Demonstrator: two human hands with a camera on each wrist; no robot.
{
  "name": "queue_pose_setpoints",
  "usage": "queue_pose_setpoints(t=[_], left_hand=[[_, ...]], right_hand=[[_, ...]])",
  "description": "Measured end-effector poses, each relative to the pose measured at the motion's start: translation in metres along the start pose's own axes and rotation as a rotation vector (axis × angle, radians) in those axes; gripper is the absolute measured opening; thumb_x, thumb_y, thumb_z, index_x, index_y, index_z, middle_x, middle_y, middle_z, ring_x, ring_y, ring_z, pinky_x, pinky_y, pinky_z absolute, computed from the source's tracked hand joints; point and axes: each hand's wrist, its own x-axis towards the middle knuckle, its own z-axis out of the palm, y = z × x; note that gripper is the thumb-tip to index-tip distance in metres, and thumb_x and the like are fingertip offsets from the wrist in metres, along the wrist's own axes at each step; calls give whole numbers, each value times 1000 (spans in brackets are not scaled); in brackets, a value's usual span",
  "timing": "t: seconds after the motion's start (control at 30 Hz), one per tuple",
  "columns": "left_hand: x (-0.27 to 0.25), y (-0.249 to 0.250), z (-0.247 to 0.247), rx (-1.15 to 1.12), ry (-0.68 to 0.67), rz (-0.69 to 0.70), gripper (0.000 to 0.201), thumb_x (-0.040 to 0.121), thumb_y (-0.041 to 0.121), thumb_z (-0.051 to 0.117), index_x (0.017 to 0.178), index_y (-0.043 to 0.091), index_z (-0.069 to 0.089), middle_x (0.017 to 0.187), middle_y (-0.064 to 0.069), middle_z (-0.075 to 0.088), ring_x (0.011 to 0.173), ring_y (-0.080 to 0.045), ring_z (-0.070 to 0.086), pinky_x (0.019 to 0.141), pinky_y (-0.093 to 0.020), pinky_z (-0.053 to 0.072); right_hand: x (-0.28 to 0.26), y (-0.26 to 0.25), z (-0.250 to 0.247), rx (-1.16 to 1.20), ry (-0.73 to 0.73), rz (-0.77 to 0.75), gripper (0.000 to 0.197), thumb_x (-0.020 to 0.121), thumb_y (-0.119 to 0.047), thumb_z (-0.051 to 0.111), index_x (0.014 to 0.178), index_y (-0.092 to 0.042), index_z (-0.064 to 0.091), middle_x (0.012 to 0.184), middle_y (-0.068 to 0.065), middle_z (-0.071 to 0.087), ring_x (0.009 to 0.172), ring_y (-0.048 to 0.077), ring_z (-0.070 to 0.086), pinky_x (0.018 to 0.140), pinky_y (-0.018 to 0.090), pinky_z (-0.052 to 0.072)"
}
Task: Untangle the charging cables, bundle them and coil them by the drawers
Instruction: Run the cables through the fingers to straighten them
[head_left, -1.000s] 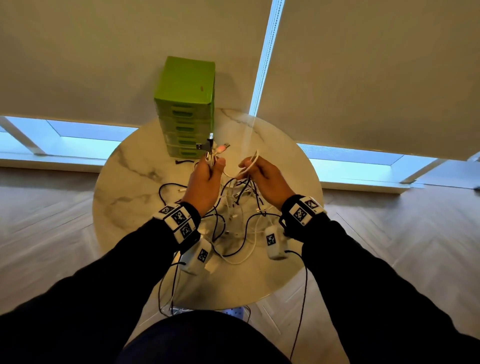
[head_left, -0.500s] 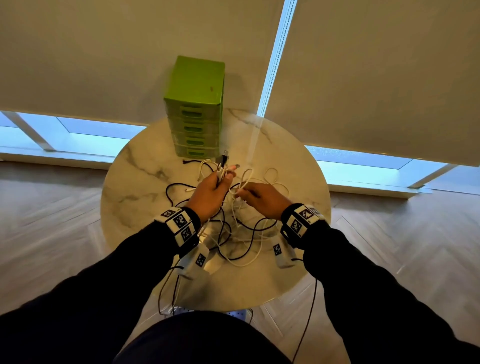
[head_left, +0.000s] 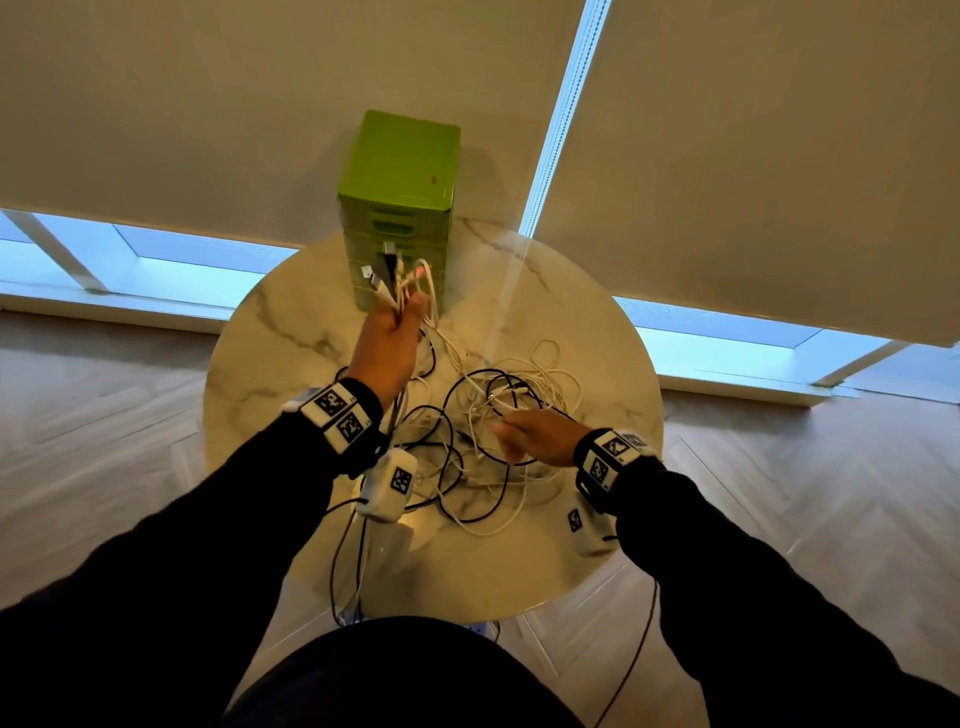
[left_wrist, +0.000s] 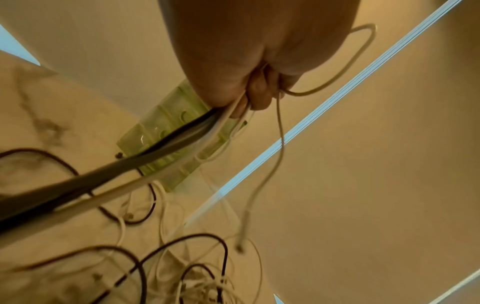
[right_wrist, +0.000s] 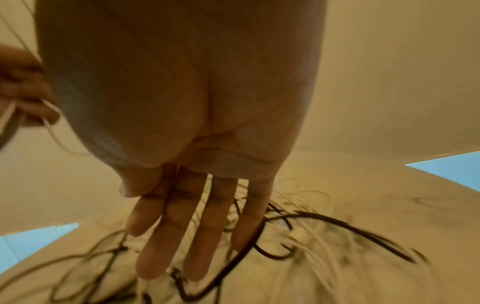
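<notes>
We see the left hand (head_left: 388, 338) raised toward twelve o'clock, fist wrapped round a bunch of charging cables (head_left: 402, 283) in front of the green drawers (head_left: 400, 208). At four o'clock the right hand (head_left: 537, 435) hovers with straight, spread fingers (right_wrist: 166, 236), holding nothing, over the tangle (head_left: 493, 441) on the marble table (head_left: 291, 364).

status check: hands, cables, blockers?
Left hand grips bunched black and white charging cables, raised before green plastic drawers. Right hand open above tangle. Nothing coiled yet.
</notes>
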Motion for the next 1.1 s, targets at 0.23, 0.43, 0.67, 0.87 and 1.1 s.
queue_pose_setpoints(t=[0.23, 0.43, 0.67, 0.87, 1.1], left_hand=[[-6, 1, 9, 37, -104, 63, 38, 108, 30, 44, 142, 16, 52, 56, 16, 45, 52, -2, 38, 54, -23, 36], [-24, -4, 65, -23, -305, 12, 32, 103, 38, 52, 125, 17, 63, 93, 7, 72, 89, -10, 68, 83, -36, 53], [-37, 4, 119, -63, -464, 15, 44, 100, 50, 51, 129, 19, 61, 105, -4, 72, 94, -20, 69, 91, -43, 58], [-52, 16, 152, -133, -368, -87, 35, 106, 44, 45, 117, 17, 64, 69, 5, 45, 58, -8, 41, 52, -23, 39], [-77, 10, 182, -51, -575, -79, 26, 106, 34, 50, 107, 11, 62, 55, 12, 42, 46, -3, 40, 51, -22, 38]], right_hand=[[0, 18, 8, 131, 435, -8, 13, 100, -30, 59, 103, -17, 54, 101, 1, 57, 86, 13, 57, 76, 30, 45], [-19, -28, -15, 265, 640, -196, 24, 98, -26, 63, 114, -17, 49, 112, -1, 60, 100, 11, 59, 85, 20, 48], [-77, -2, -17, 226, 744, -34, 15, 106, -26, 47, 109, -13, 55, 90, 3, 66, 77, 14, 64, 71, 21, 47], [-136, 66, -5, 148, 715, 406, 18, 104, -34, 49, 101, -17, 55, 86, 3, 67, 82, 27, 65, 73, 34, 48], [-182, 113, 61, 358, 668, 643, 99, 84, -29, 79, 156, -31, 10, 150, 9, 46, 130, 31, 54, 108, 48, 44]])
